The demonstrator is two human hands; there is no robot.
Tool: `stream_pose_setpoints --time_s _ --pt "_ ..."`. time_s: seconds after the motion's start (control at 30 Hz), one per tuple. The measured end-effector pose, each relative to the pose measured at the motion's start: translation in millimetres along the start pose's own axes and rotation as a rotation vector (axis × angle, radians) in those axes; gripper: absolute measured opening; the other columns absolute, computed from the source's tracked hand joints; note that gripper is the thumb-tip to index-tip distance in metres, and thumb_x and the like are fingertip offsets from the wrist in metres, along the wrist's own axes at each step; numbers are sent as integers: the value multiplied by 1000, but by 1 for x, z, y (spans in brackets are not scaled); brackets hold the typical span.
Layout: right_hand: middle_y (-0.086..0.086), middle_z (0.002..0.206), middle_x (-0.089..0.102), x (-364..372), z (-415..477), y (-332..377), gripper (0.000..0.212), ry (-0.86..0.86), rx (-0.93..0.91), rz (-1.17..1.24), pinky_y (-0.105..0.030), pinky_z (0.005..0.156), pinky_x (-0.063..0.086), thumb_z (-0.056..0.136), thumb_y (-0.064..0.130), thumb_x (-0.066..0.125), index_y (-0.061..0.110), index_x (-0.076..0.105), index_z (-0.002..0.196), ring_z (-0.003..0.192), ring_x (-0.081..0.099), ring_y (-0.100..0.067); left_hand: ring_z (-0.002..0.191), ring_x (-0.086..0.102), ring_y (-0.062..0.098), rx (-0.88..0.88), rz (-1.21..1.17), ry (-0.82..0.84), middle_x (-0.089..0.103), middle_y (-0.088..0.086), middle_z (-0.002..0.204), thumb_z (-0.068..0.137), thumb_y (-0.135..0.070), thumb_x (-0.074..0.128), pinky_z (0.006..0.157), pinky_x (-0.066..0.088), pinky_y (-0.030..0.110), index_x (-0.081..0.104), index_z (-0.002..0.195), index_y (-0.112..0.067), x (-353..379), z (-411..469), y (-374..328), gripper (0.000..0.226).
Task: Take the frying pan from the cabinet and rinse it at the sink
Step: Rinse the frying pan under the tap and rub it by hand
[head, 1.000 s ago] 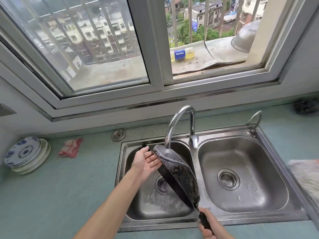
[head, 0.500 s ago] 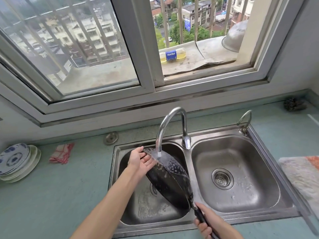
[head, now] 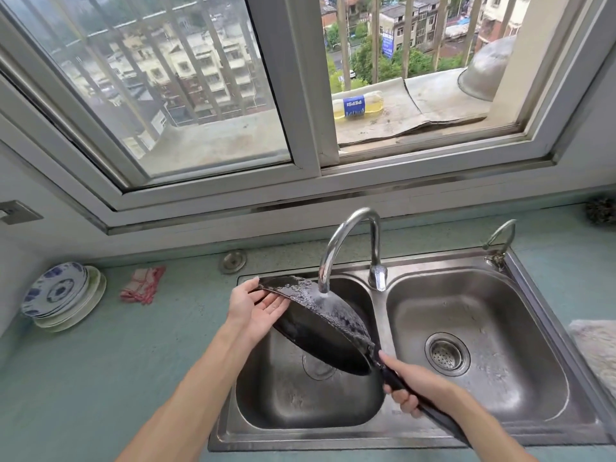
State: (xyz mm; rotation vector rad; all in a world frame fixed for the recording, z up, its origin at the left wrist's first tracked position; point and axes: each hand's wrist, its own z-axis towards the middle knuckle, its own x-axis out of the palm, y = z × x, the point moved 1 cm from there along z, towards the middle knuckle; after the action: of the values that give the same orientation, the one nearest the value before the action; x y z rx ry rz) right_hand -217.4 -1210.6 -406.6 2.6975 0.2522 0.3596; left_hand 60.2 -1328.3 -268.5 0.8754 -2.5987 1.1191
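Note:
A black frying pan (head: 320,325) hangs tilted over the left basin of the steel double sink (head: 380,331), its underside turned up. Water from the curved faucet (head: 346,241) runs onto that wet underside. My right hand (head: 413,381) grips the pan's black handle at the sink's front edge. My left hand (head: 256,308) holds the pan's far rim, thumb on top and fingers spread beneath it.
A stack of blue-and-white plates (head: 63,298) leans at the far left of the green counter. A red checked cloth (head: 143,285) lies beside them. A second small tap (head: 500,238) stands at the sink's back right. A towel (head: 596,348) lies at the right edge.
The pan has tilted flatter and its far rim has swung left, under my left hand's thumb. My right hand has come further into view on the handle.

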Motion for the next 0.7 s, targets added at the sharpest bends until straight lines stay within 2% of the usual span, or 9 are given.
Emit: stream_pose_setpoints --time_s 0.13,0.37,0.5,0.63,0.7 --pt "7 57 41 -13 -2 27 67 26 -2 -97 -19 38 24 77 84 50 18 59 72 41 32 -6 101 62 36 23 -77 21 59 25 110 98 -20 46 96 47 46 43 133 9 -4 -2 -9 45" --pt "6 52 42 -20 -3 46 68 -42 -73 -237 -21 40 26 74 84 51 16 56 72 39 34 -10 101 63 35 27 -132 27 60 23 107 98 -20 48 90 49 47 48 123 8 -13 -7 -13 38" --pt "3 51 45 -14 -8 40 65 -148 -144 -298 -20 40 29 77 80 51 16 54 71 39 36 -14 99 63 32 -5 -97 -9 62 20 104 99 -19 45 87 49 44 56 111 4 -31 -11 -3 28" --pt "1 46 47 -3 -13 22 62 -281 -253 -372 -19 37 30 80 75 48 18 50 57 35 38 -16 90 61 26 -12 -62 -90 60 15 94 104 -16 44 103 44 42 57 97 -5 -50 -13 16 19" --pt "1 42 46 4 -11 8 61 -337 -307 -374 -18 35 29 84 72 49 18 47 55 31 39 -17 85 59 23 -9 -7 -121 58 13 90 104 -15 44 96 49 39 56 93 -7 -60 -15 27 19"
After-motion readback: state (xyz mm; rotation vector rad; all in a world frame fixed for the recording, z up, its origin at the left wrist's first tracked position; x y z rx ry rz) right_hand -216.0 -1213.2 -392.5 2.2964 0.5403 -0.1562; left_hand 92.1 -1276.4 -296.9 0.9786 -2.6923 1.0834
